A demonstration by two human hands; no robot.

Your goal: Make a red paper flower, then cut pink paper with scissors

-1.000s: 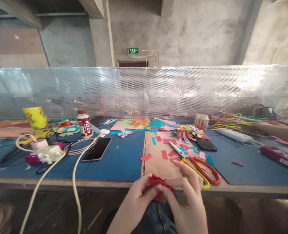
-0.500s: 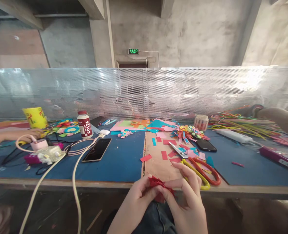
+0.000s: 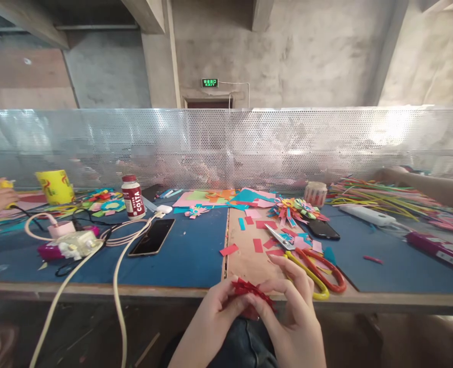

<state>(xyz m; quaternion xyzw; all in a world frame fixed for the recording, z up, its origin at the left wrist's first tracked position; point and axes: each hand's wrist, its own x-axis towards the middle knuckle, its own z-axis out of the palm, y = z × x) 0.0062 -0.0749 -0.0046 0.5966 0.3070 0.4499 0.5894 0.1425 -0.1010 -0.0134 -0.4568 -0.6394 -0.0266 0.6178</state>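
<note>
Pinching red paper [image 3: 252, 289] in closed grips, the left hand [image 3: 221, 313] and right hand [image 3: 295, 304] hold opposite ends of its crosswise long axis, bodyward and left of the scissors [image 3: 302, 251], right hand closer.

The folded paper [image 3: 245, 287] is red. The scissors [image 3: 282, 237] have silver blades, 1 yellow handle and 1 handle of orange-red colour. The table [image 3: 196, 255] is blue, with a light brown part in the middle. The bottle [image 3: 133, 202] is white and dark red, with white letters. The cylinder [image 3: 55, 187] is yellow with red marks. The panel [image 3: 207, 133] is silver-grey, and a pattern of small dots covers it.
</note>
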